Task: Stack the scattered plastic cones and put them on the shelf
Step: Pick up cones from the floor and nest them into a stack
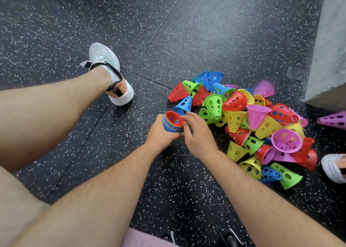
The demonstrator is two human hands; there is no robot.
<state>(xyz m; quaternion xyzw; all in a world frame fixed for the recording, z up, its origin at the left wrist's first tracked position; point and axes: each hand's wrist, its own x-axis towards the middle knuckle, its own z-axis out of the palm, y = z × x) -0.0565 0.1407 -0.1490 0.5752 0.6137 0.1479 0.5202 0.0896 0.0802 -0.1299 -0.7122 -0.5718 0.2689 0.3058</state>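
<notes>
A stack of nested cones (172, 122) with a red one on top, its open mouth facing up, sits in my left hand (161, 134), which grips it from below and the side. My right hand (197, 132) is beside the stack, its fingertips touching the stack's right rim. A heap of loose perforated cones (249, 119) in red, blue, green, yellow and pink lies on the floor just right of my hands. A blue cone (184, 105) lies right behind the stack. One purple cone (333, 119) lies apart at the right edge.
I sit on a black speckled rubber floor (168, 31). My left leg and white shoe (110, 78) stretch out to the left; another white shoe (333, 167) shows at the right edge. A grey block or wall base (329, 59) stands at the upper right.
</notes>
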